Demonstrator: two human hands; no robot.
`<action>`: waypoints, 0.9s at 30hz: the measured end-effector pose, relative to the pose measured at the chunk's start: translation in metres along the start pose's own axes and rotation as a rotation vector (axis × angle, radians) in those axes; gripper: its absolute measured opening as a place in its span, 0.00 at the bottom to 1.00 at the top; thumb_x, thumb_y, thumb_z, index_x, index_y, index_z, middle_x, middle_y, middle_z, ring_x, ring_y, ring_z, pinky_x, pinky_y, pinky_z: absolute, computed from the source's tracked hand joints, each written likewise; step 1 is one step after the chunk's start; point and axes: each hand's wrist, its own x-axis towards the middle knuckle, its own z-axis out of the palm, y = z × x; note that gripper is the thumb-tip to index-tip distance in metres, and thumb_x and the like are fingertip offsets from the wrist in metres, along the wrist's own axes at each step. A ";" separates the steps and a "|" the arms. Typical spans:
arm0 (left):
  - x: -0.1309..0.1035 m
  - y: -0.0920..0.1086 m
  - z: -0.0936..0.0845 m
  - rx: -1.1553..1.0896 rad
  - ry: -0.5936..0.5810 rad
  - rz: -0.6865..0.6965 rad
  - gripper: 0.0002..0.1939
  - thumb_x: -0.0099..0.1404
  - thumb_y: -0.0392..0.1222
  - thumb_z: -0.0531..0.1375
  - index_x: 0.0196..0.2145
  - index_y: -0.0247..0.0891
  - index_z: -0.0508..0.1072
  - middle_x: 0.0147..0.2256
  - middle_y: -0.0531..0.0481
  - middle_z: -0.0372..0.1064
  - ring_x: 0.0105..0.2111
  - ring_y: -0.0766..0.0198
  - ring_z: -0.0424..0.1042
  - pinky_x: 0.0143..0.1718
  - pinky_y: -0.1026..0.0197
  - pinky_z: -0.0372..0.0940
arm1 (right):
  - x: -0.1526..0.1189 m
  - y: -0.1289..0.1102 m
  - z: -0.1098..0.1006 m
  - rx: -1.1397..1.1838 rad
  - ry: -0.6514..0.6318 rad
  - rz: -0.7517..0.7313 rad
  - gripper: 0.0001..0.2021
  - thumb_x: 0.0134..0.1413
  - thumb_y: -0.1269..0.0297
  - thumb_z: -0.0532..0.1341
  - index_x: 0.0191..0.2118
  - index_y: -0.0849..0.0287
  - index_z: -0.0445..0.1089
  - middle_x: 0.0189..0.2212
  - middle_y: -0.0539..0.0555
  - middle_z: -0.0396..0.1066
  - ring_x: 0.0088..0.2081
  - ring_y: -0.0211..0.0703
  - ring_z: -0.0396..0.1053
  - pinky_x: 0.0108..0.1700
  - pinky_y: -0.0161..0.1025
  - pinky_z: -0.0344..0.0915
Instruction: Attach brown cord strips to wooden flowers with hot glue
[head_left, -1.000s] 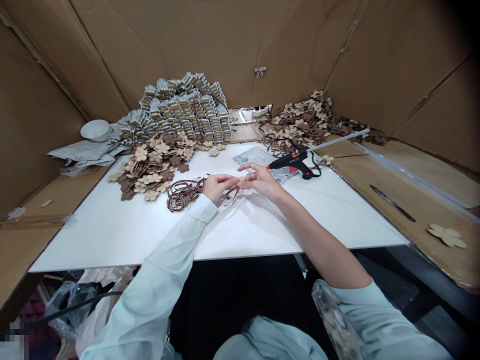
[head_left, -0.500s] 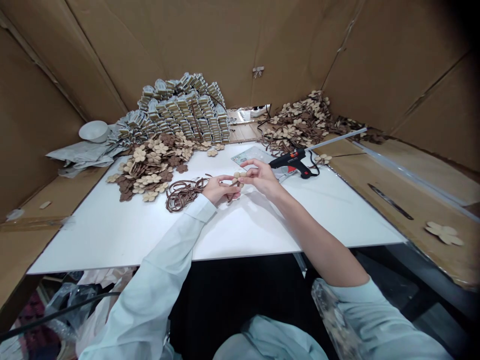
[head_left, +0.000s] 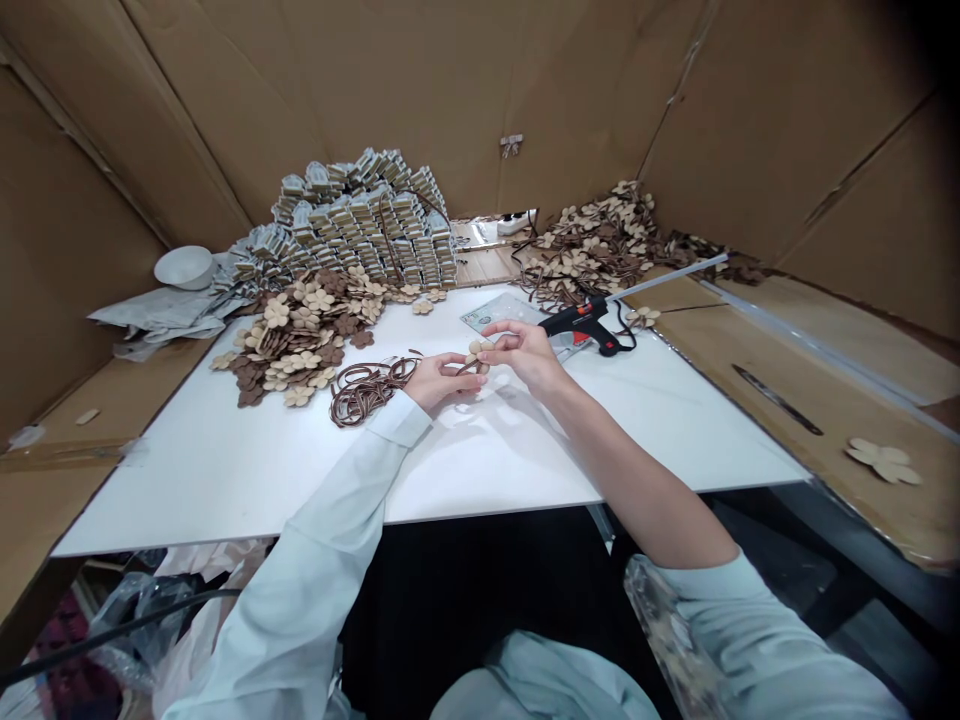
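My left hand [head_left: 441,379] is closed on a brown cord, low over the white tabletop [head_left: 480,470]. Between the two hands shows a small beige flower [head_left: 475,350], pinched by the thumb and fingertips of my right hand [head_left: 525,356]. The cord runs up against the flower; whether they are joined I cannot tell. Beside my left hand lies a loose tangle of brown cords [head_left: 367,388]. Just beyond my right hand rests a black glue gun [head_left: 589,325] with a long clear glue stick in its back end.
Beige and brown flowers are heaped at the left [head_left: 300,340] and back right [head_left: 600,240]. A tall stack of small packets [head_left: 367,225] stands behind, near a white bowl [head_left: 184,267]. Tweezers [head_left: 777,398] and a single flower [head_left: 883,461] lie on the right cardboard. Cardboard walls [head_left: 390,80] enclose the table.
My left fingers have shifted slightly along the cord, and the cord end that hung below them is less visible. My right hand keeps its pinch on the flower. The view has shifted a little.
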 end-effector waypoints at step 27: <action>0.004 -0.003 -0.008 0.149 -0.017 0.077 0.25 0.36 0.37 0.68 0.34 0.31 0.66 0.18 0.53 0.68 0.18 0.68 0.67 0.22 0.66 0.59 | 0.001 0.009 0.001 0.108 -0.085 0.185 0.19 0.28 0.66 0.69 0.31 0.63 0.64 0.17 0.48 0.68 0.19 0.33 0.65 0.24 0.32 0.65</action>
